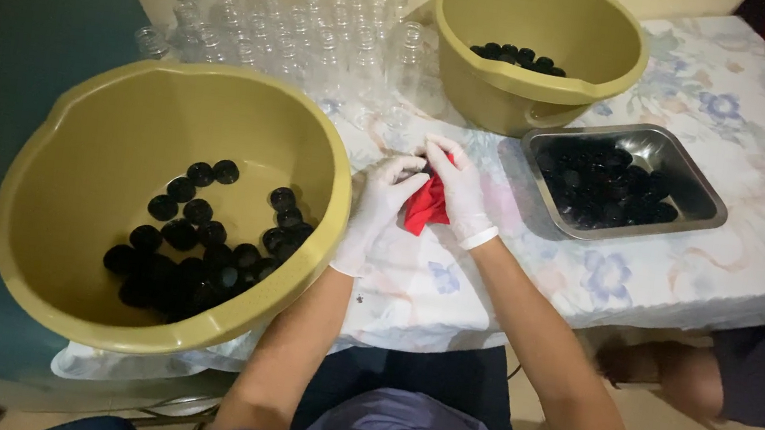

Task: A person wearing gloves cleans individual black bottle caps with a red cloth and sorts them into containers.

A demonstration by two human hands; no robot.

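Both of my hands wear white gloves and meet over the floral tablecloth (751, 144). My right hand (457, 187) and my left hand (378, 200) hold a red cloth (425, 206) between them, with a small black cap partly hidden at the fingertips. A large olive basin (45, 193) at my left holds several black caps (199, 246). A steel tray (698, 176) at my right is full of black caps.
A second olive basin (535, 78) with a few black caps stands at the back. Many clear plastic bottles (298, 30) stand in rows behind the big basin. Another person's leg (674, 372) shows at the lower right, beyond the table edge.
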